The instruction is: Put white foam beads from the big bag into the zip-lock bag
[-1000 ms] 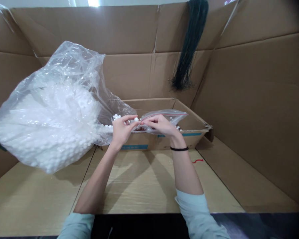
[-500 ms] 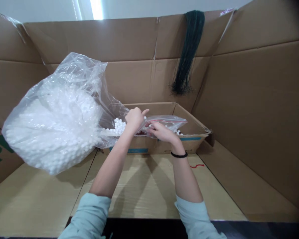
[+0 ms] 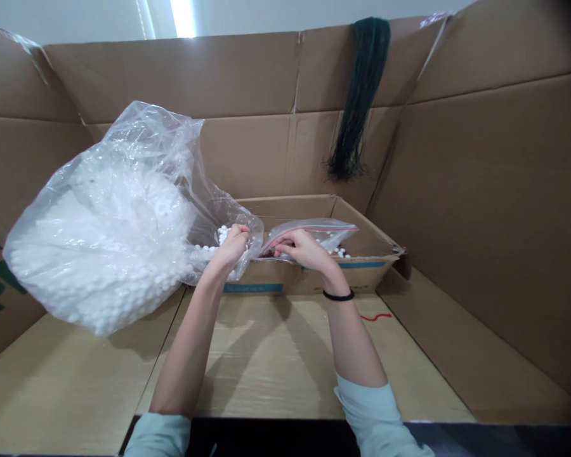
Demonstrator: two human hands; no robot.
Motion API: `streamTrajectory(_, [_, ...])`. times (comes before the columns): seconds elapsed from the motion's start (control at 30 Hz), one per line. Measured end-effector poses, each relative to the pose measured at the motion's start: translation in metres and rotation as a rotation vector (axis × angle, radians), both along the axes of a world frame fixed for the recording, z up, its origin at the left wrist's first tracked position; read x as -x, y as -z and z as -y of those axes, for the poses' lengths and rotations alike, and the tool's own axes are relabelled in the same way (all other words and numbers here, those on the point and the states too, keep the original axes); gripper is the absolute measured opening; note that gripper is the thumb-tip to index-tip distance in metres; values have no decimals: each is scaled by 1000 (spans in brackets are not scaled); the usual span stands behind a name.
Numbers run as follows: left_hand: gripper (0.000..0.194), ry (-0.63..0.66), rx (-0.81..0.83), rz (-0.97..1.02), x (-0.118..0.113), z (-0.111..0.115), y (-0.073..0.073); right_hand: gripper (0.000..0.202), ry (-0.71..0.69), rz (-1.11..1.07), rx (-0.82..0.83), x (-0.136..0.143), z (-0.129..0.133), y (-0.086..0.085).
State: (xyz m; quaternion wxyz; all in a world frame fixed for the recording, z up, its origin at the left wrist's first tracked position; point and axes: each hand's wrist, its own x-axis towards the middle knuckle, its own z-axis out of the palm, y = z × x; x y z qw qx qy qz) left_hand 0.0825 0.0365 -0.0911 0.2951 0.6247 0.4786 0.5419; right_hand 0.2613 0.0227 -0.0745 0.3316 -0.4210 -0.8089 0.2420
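A large clear bag (image 3: 109, 235) full of small white balls leans at the left, its mouth reaching over a low cardboard box (image 3: 285, 279). At that mouth, beside loose white balls (image 3: 224, 233), my left hand (image 3: 235, 244) has its fingers closed; what they hold, if anything, is hidden. My right hand (image 3: 299, 247) grips the near edge of a small zip bag (image 3: 333, 231) with a red seal line, which lies across the box. Some white balls show in and beside the zip bag.
Tall cardboard walls (image 3: 247, 76) surround the wooden table (image 3: 266, 368). A bundle of dark green strands (image 3: 361, 95) hangs over the back wall. A red string (image 3: 375, 317) lies right of my right forearm.
My left hand has moved left and slightly down, away from the zip bag to the large bag's mouth, and its fingers have closed. My right hand has barely shifted.
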Motion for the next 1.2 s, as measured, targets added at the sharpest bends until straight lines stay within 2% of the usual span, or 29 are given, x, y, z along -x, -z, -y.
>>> streamTrajectory(0.1, [13, 20, 76, 89, 0, 5, 5, 18, 6, -2, -1, -1, 2, -2])
streamTrajectory(0.2, [25, 70, 133, 275, -3, 10, 4, 15, -28, -8, -41, -3, 2, -1])
streamTrajectory(0.3, [42, 86, 127, 431, -3, 14, 4, 15, -37, -35, -69, -5, 1, 1])
streamTrajectory(0.37, [48, 41, 86, 431, -3, 15, 5, 14, -42, -58, -70, -6, 1, 1])
streamTrajectory(0.43, [44, 44, 66, 439, -2, 16, 8, 14, -59, -91, -67, -6, 2, 0])
streamTrajectory(0.63, [29, 277, 163, 620, -5, 19, 6, 16, -74, -309, -76, -1, 6, -4])
streamTrajectory(0.8, [22, 316, 211, 677, -8, 22, 0, 14, -24, -441, -92, 6, 1, 0])
streamTrajectory(1.03, [21, 385, 263, 689, -8, 20, 0, 14, -19, -437, -82, 9, -2, 2])
streamTrajectory(1.2, [21, 384, 243, 680, -8, 20, 0, 15, -5, -437, -93, 11, -7, 6])
